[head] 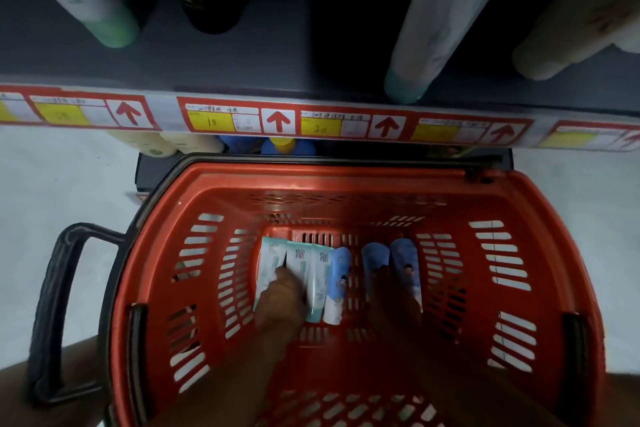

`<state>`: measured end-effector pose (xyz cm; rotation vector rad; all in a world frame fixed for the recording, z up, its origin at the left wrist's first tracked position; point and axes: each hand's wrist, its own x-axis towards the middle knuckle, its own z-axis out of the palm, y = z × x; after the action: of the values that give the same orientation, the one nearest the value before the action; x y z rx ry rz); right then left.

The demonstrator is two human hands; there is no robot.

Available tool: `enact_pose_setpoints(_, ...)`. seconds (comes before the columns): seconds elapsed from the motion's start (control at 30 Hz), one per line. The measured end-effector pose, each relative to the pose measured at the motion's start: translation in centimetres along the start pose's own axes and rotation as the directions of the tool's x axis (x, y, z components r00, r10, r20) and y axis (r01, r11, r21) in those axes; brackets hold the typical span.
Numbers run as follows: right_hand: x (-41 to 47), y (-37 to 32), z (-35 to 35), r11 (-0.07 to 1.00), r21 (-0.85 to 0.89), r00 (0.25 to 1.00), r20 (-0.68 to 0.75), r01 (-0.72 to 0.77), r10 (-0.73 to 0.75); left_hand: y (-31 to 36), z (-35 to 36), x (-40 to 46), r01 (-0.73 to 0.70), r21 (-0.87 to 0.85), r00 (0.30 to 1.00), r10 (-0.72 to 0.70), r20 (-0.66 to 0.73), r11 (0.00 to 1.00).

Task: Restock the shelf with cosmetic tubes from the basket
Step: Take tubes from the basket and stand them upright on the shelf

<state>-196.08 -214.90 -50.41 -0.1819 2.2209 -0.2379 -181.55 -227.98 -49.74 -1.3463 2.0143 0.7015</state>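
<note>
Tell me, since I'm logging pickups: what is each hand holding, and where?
The left hand grips white-and-teal cosmetic tubes around mid-body. The right hand rests on blue cosmetic tubes; grip unclear.

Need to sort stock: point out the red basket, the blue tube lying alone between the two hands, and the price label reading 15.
red basket (540, 204): head view, on its right rim.
blue tube (340, 274): head view, on its printed body.
price label (212, 121): head view, on its yellow field.
</note>
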Motion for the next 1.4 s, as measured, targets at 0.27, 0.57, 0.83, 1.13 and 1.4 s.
enact_pose_setpoints(0.27,0.9,0.5,0.8,0.952,-0.273,0.989,0.083,0.139,-0.121,0.4,-0.6,0.6,0.040,-0.107,0.999,-0.037,0.028,0.994)
enact_pose_setpoints(0.57,-0.2,-0.2,-2.3,0.994,-0.061,0.996,0.009,0.094,-0.093,0.3,-3.7,-1.1,0.074,-0.286,0.996,-0.084,-0.025,0.955)
enact_pose_setpoints(0.83,-5.3,-1.0,-6.3,0.973,-0.020,0.969,-0.082,0.231,-0.232,1.8,-7.8,-6.3,0.004,-0.357,0.986,-0.063,-0.154,0.934)
enact_pose_setpoints(1.13,-11.6,-1.5,-11.5,0.901,0.042,0.881,-0.232,0.432,-0.412,3.6,-11.2,-13.3,-0.182,-0.430,0.952,0.048,-0.303,0.885)
enact_pose_setpoints(1.4,-16.0,-1.9,-17.1,0.838,0.059,0.778,-0.412,0.543,-0.475,6.3,-15.4,-18.7,-0.403,-0.334,0.849,0.211,-0.484,0.852)
